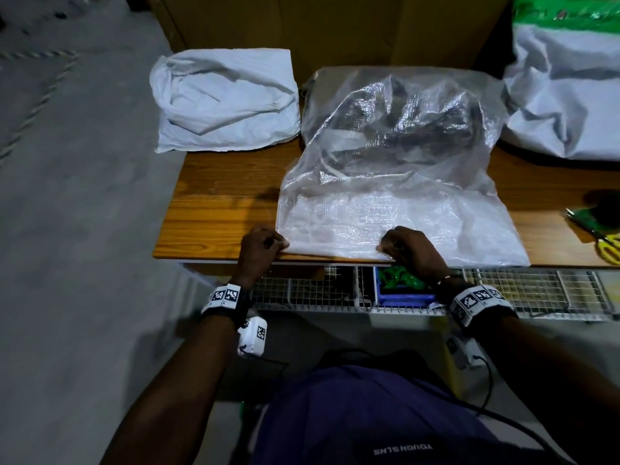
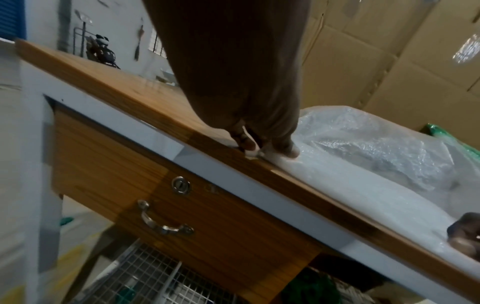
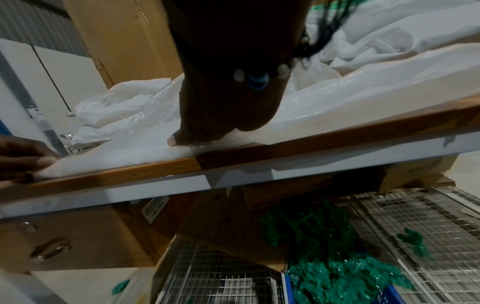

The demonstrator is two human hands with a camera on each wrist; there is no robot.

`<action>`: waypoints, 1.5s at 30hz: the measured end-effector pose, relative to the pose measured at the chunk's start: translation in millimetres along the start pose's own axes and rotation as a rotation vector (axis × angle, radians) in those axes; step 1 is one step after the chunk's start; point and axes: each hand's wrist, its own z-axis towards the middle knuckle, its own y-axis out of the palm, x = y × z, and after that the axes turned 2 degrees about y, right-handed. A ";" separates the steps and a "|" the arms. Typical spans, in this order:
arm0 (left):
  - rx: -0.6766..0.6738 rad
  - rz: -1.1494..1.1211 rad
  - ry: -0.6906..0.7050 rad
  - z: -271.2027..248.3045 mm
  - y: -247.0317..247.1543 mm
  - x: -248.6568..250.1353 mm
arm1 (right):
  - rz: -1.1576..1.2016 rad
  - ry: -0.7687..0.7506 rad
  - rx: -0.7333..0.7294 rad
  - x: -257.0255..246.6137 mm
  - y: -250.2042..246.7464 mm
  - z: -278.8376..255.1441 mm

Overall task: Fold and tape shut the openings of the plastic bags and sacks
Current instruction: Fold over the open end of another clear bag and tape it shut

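A clear woven plastic sack [image 1: 396,156] with dark contents lies in the middle of the wooden table [image 1: 214,209]. Its flat mouth edge runs along the table's near edge. My left hand [image 1: 265,243] pinches the sack's near left corner at the table edge, thumb and fingertips [image 2: 285,149] closed on it. My right hand [image 1: 399,245] grips the same edge further right, fingers curled over the plastic, thumb [image 3: 176,139] pressing down. In the left wrist view the sack [image 2: 363,144] bulges beyond my fingers. In the right wrist view my left hand [image 3: 23,158] holds the sack [image 3: 130,152] corner.
A white sack [image 1: 224,99] lies at the back left, another with a green band [image 1: 567,95] at the back right. Yellow-handled scissors [image 1: 607,250] and a dark round object [image 1: 604,204] sit at the right edge. Cardboard boxes [image 1: 335,28] stand behind. Wire baskets [image 1: 536,290] sit under the table.
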 end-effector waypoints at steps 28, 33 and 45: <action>-0.127 0.146 0.151 -27.8 210.1 147.5 | -0.306 -0.182 -0.083 99.5 -113.3 -77.4; -0.149 0.198 0.137 -35.1 233.2 168.9 | -0.100 -0.061 -0.168 103.6 -129.7 -68.2; -0.248 -0.006 0.072 -22.4 237.5 175.4 | -0.289 -0.260 -0.215 159.9 -182.4 -87.9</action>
